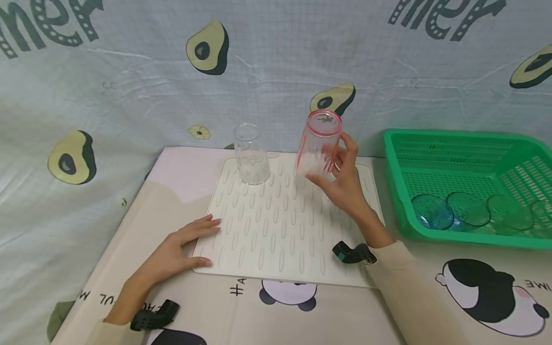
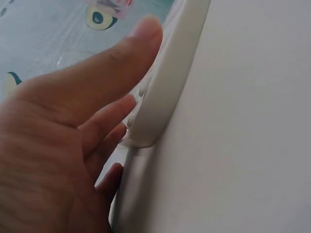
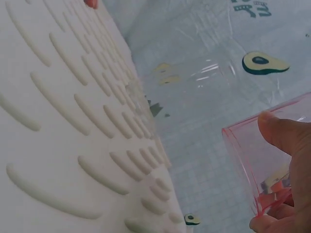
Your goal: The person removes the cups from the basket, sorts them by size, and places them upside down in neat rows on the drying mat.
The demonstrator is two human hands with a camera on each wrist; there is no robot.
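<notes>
A pink-tinted drinking glass (image 1: 318, 143) is held by my right hand (image 1: 345, 184), thumb on its near side and fingers behind. In the right wrist view, a gap separates the pink glass (image 3: 243, 160) from the ridged white mat (image 3: 63, 107). A clear glass (image 1: 252, 160) stands at the back left of that mat. My left hand (image 1: 174, 249) lies at the mat's left edge with fingers stretched out, holding nothing. Seen from the left wrist, the thumb and fingers of this hand (image 2: 63, 126) are beside the mat's raised rim (image 2: 165, 92).
To the right is a green plastic basket (image 1: 470, 236) with several glasses along its near side, including a blue one (image 1: 431, 213). A patterned cloth (image 1: 276, 57) with avocados hangs behind the table. Printed animal figures mark the table cover (image 1: 327, 326).
</notes>
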